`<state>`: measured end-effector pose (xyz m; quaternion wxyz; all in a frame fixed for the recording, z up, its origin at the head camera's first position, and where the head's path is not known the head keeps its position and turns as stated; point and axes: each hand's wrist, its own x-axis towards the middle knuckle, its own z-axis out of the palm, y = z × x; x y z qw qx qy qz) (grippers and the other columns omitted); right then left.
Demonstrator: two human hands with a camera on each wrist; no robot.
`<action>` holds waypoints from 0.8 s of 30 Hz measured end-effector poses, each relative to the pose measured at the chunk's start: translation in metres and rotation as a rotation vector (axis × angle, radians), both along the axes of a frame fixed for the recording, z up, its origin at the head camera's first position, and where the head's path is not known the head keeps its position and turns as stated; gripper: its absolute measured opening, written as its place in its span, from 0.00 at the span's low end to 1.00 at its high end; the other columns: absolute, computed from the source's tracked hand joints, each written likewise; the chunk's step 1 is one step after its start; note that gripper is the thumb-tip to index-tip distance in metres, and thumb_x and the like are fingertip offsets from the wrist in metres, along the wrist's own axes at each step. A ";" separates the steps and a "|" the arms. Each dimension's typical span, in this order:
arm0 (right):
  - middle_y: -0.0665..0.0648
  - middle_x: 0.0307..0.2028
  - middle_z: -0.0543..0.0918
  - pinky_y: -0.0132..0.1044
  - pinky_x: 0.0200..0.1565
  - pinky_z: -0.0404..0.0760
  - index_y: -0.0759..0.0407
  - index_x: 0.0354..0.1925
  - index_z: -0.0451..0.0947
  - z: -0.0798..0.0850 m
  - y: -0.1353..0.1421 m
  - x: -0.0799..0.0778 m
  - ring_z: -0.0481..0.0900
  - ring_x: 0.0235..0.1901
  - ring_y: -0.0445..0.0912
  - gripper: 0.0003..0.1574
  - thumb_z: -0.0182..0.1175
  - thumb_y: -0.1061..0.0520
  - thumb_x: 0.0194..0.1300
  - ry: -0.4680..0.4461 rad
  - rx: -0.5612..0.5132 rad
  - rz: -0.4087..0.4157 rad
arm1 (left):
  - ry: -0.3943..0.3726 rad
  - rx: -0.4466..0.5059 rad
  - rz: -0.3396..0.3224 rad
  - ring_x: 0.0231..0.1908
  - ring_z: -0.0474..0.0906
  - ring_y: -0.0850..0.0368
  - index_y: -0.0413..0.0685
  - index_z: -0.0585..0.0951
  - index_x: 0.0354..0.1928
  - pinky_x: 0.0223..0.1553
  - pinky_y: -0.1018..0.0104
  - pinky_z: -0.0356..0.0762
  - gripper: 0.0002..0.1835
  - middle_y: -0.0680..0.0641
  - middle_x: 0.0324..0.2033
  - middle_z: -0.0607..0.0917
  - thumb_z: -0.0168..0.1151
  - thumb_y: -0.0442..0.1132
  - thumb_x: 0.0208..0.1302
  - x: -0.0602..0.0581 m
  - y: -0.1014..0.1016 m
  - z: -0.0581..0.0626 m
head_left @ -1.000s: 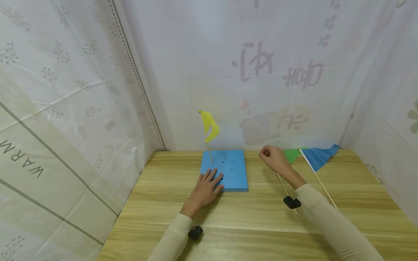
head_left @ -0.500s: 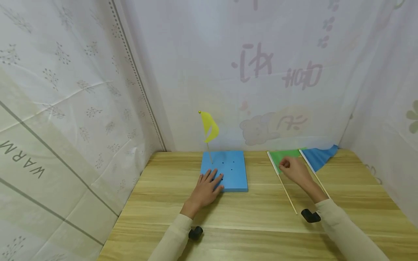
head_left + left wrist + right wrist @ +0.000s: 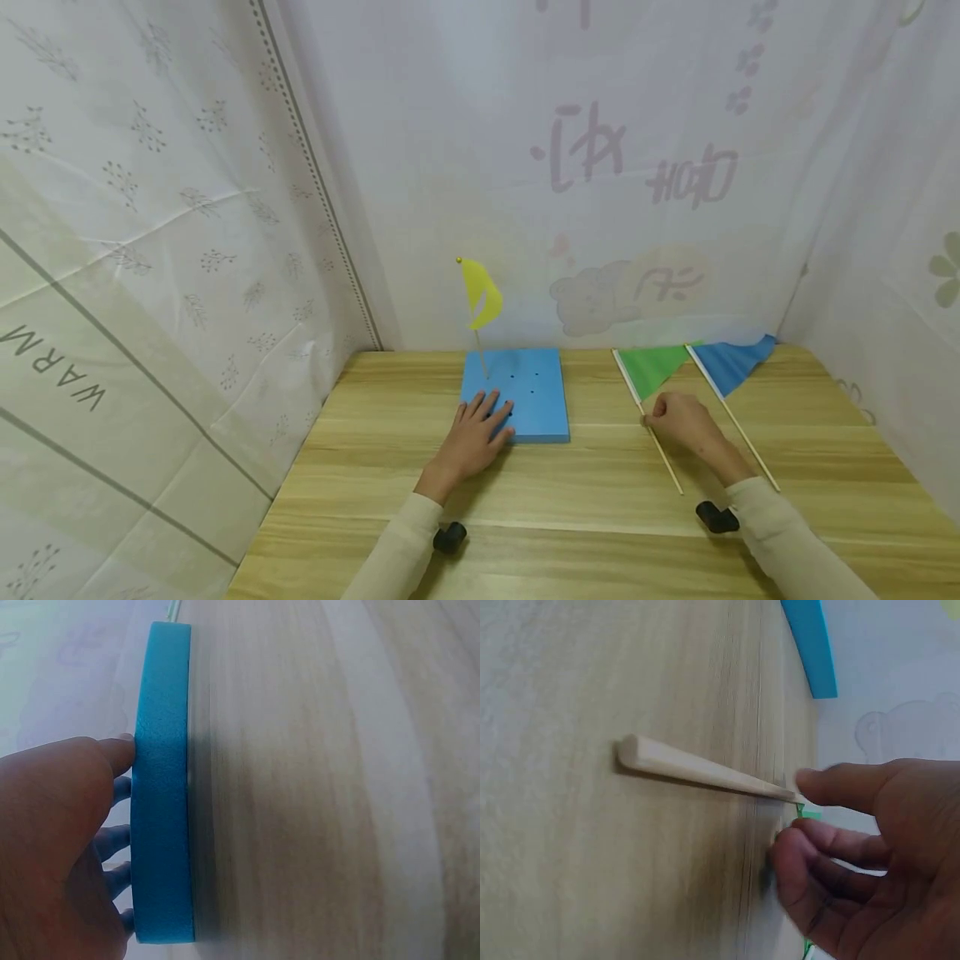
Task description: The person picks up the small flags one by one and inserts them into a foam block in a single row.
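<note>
The triangular green flag [image 3: 651,367] lay on the worktop [image 3: 570,500], the right hand [image 3: 686,425] astride its pale stick [image 3: 665,457], thumb and fingers parted. The left hand [image 3: 468,440] was spread on a holed blue block [image 3: 542,417] bearing a yellow flag [image 3: 483,283]; a blue flag [image 3: 731,365] lay nearby.

"WARM" [image 3: 56,369] on left curtain [image 3: 172,217] (slanted); characters [image 3: 596,137] on back curtain [image 3: 450,167] illegible.

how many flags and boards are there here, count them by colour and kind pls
Blue board: 1
Yellow flag, standing in the board: 1
Green flag, lying down: 1
Blue flag, lying down: 1
Total: 4 (3 flags, 1 board)
</note>
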<state>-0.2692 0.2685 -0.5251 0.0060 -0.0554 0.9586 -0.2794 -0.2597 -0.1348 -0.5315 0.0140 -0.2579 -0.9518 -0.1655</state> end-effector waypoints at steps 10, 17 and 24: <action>0.42 0.09 0.61 0.30 0.19 0.60 0.47 0.11 0.62 0.003 -0.004 0.000 0.60 0.12 0.38 0.28 0.63 0.59 0.63 -0.096 -0.016 -0.018 | -0.012 0.001 0.011 0.84 0.50 0.34 0.53 0.66 0.83 0.82 0.30 0.48 0.31 0.39 0.84 0.59 0.49 0.54 0.86 -0.001 0.000 0.000; 0.43 0.06 0.63 0.28 0.16 0.64 0.47 0.08 0.62 0.004 -0.004 0.001 0.69 0.08 0.39 0.30 0.62 0.61 0.61 -0.115 -0.031 -0.027 | -0.020 0.001 0.012 0.84 0.50 0.34 0.53 0.66 0.83 0.82 0.30 0.48 0.31 0.40 0.84 0.59 0.49 0.54 0.86 0.000 0.000 0.001; 0.45 0.08 0.68 0.31 0.20 0.73 0.48 0.09 0.64 0.006 -0.002 -0.001 0.74 0.12 0.41 0.30 0.62 0.60 0.64 -0.191 -0.081 -0.038 | -0.013 -0.021 0.013 0.84 0.50 0.34 0.53 0.66 0.83 0.82 0.30 0.48 0.31 0.40 0.84 0.59 0.49 0.54 0.86 -0.001 0.000 -0.001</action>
